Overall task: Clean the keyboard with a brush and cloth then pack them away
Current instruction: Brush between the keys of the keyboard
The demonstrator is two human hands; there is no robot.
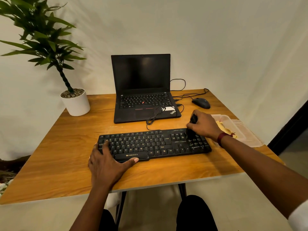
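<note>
The person's two knees in dark trousers (195,212) sit closest, under the near edge of the wooden table (66,147). Above them the left hand (108,162) lies flat on the left end of the keyboard (155,144), fingers spread over the keys and the thumb stretched along the front edge just below the space bar; it curls round nothing. The right hand (203,125), with a dark red band (222,138) at the wrist, is clamped round a black brush (190,133), held upright with its bristles down on the number pad at the keyboard's right end.

The keyboard is black and full-size, with pale lettering and the name ZEBRONICS on the space bar. It lies across the middle of the table, slightly askew.

Its black cable (156,115) loops back over the corner of an open laptop (141,90) with a dark screen, standing behind it. Right of the laptop sits a dark mouse (200,102) on its own wire. A translucent plastic container (241,130) lies beyond the right wrist, holding a yellowish cloth (221,126) that the forearm partly hides. A potted plant (75,100) in a white pot stands at the far left corner.

Count: one keyboard, one brush, one cloth, one container, one laptop, one mouse, one plant, two hands.
</note>
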